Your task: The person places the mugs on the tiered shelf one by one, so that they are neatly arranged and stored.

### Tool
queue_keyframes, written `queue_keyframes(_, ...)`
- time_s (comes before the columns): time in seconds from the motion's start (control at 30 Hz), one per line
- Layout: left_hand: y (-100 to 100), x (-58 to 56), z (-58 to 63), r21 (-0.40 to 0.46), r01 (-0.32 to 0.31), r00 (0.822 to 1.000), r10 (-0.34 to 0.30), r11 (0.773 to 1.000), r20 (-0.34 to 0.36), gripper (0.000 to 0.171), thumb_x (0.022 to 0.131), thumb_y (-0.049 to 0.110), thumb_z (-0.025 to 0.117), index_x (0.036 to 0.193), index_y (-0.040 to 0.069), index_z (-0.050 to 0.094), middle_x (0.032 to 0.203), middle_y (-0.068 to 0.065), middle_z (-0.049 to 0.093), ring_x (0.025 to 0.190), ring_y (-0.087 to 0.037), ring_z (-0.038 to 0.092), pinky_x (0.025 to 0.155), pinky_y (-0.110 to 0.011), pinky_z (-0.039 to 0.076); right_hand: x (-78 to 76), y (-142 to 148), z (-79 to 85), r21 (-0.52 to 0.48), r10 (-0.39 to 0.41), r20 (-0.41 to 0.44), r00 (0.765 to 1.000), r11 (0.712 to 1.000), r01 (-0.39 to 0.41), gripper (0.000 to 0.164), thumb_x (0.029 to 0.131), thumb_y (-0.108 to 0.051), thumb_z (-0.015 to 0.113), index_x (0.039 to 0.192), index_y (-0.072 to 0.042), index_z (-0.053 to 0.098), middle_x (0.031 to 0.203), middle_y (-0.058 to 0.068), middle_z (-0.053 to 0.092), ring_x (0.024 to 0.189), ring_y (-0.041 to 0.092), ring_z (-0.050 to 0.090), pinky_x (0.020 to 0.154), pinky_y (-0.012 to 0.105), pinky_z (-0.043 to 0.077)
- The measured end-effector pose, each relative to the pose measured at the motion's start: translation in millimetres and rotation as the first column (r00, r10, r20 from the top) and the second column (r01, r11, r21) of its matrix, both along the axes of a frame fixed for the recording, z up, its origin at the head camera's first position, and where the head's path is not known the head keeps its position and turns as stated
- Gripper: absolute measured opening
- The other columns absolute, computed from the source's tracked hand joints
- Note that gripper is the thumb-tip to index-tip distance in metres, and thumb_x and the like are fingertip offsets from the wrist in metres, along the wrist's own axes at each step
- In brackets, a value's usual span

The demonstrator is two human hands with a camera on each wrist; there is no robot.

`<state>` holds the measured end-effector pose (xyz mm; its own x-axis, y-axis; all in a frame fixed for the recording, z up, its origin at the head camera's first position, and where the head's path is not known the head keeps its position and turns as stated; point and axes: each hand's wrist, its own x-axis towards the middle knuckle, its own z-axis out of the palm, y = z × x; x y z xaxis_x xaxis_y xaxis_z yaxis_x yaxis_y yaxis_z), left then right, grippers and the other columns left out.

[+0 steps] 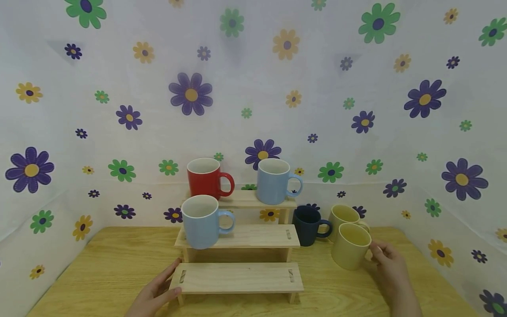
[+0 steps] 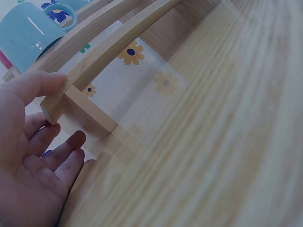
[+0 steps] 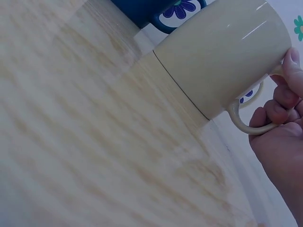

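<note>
In the head view, my right hand (image 1: 390, 264) grips the handle of a pale yellow mug (image 1: 350, 251) at the right of a stepped wooden stand (image 1: 241, 278). The right wrist view shows fingers curled through that mug's handle (image 3: 248, 128); its base is at or close to the tabletop. My left hand (image 1: 156, 293) holds the left end of the stand's lowest step, thumb on top and fingers below, as the left wrist view shows. A second yellow mug (image 1: 341, 214) stands just behind the held one, partly hidden. Left of it is a dark blue mug (image 1: 305, 229).
On the stand's top step are a red mug (image 1: 203, 178) and a light blue mug (image 1: 272, 185). Another light blue mug (image 1: 200, 224) sits at the left of the middle step. The wooden table (image 1: 99, 273) meets a flowered white cloth (image 1: 253, 66) behind and at both sides.
</note>
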<state>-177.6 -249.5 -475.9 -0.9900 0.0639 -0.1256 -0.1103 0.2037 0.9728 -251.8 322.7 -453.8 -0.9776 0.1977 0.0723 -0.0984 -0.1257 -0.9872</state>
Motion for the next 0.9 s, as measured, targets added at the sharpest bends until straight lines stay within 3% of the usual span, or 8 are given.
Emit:
queue_keyframes(0.07, 0, 0.1, 0.2, 0.004, 0.001, 1.0, -0.001, 1.0, 0.001, 0.075, 0.09, 0.033, 0.066, 0.152, 0.016, 0.028, 0.155, -0.014, 0.023, 0.131, -0.046, 0.035, 0.099, -0.051, 0.043, 0.8, 0, 0.8, -0.052, 0.014, 0.01, 1.0, 0.999, -0.014, 0.006, 0.093, -0.026, 0.062, 0.092, -0.023, 0.067, 0.083, -0.011, 0.05, 0.08, 0.006, 0.044, 0.068, 0.018, 0.044)
queue_keyframes(0.23, 0, -0.2, 1.2, 0.012, 0.012, 1.0, -0.012, 1.0, 0.01, 0.076, 0.09, 0.034, 0.066, 0.152, 0.015, 0.026, 0.156, -0.015, 0.021, 0.132, -0.046, 0.035, 0.099, -0.051, 0.043, 0.7, -3, 5.5, -0.07, 0.008, 0.029, 1.0, 0.998, -0.006, 0.005, 0.092, -0.027, 0.064, 0.094, -0.023, 0.067, 0.085, -0.011, 0.048, 0.081, 0.005, 0.042, 0.072, 0.018, 0.042)
queue_keyframes(0.47, 0, 0.3, 2.3, 0.003, 0.01, 1.0, -0.01, 1.0, 0.018, 0.077, 0.09, 0.035, 0.066, 0.153, 0.015, 0.026, 0.156, -0.015, 0.021, 0.131, -0.046, 0.036, 0.1, -0.051, 0.042, -1.3, -10, 8.5, -0.104, -0.043, -0.038, 0.998, 0.994, 0.039, 0.008, 0.092, -0.016, 0.064, 0.086, -0.019, 0.069, 0.076, -0.01, 0.049, 0.073, 0.006, 0.044, 0.066, 0.019, 0.04)
queue_keyframes(0.67, 0, 1.2, 1.8, 0.008, 0.014, 1.0, -0.014, 1.0, 0.016, 0.076, 0.091, 0.033, 0.065, 0.153, 0.015, 0.025, 0.156, -0.017, 0.021, 0.13, -0.046, 0.037, 0.099, -0.051, 0.043, -2.3, -10, 13.0, -0.039, -0.057, -0.023, 0.998, 0.998, 0.056, 0.011, 0.093, -0.019, 0.064, 0.082, -0.023, 0.069, 0.074, -0.011, 0.048, 0.074, 0.005, 0.042, 0.065, 0.019, 0.037)
queue_keyframes(0.77, 0, 1.1, 1.5, 0.002, 0.011, 1.0, -0.011, 1.0, 0.019, 0.076, 0.091, 0.034, 0.066, 0.153, 0.015, 0.026, 0.155, -0.017, 0.021, 0.13, -0.046, 0.037, 0.099, -0.051, 0.043, -2.5, -11, 16.3, -0.041, -0.028, -0.07, 0.997, 0.999, 0.025, 0.017, 0.095, -0.015, 0.06, 0.083, -0.023, 0.069, 0.077, -0.012, 0.052, 0.075, 0.004, 0.043, 0.069, 0.018, 0.038)
queue_keyframes(0.9, 0, 0.3, 2.1, -0.016, 0.003, 1.0, -0.003, 1.0, 0.024, 0.078, 0.089, 0.037, 0.066, 0.153, 0.015, 0.026, 0.155, -0.017, 0.022, 0.13, -0.046, 0.037, 0.099, -0.051, 0.043, -2.9, -13, 23.6, -0.122, 0.02, -0.16, 0.987, 0.992, -0.04, 0.02, 0.096, -0.009, 0.057, 0.086, -0.019, 0.07, 0.084, -0.012, 0.059, 0.076, 0.003, 0.047, 0.071, 0.017, 0.04)
